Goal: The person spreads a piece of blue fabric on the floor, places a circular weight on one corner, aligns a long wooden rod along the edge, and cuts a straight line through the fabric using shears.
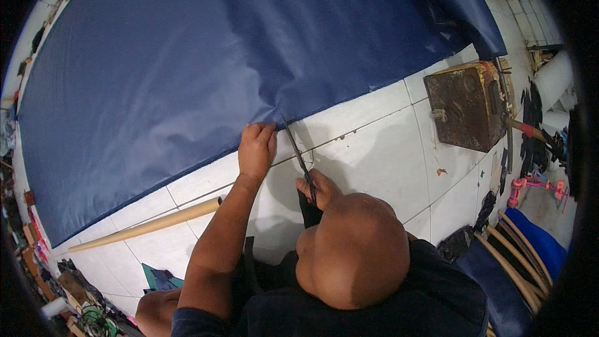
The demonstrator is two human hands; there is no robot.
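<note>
A large dark blue sheet [156, 68], smooth and slightly shiny like vinyl, spreads across the far side of the floor. My left hand [256, 151] is closed at its near edge, with the fingers pinching the material. Just right of those fingers, dark long-bladed scissors [296, 146] point away from me, their tip at the sheet's edge. Around the scissors' handles, my right hand [323, 188] is closed. A rounded shape in the lower middle hides most of my right forearm. The sheet puckers slightly near the blade tip.
White floor tiles [374, 143] lie under everything. A cardboard tube [146, 224] rests left of my left arm. At the right stands a worn brown box [465, 107], near a pink object [524, 188]. More tubes [515, 262] and rolled blue material [496, 293] lie lower right.
</note>
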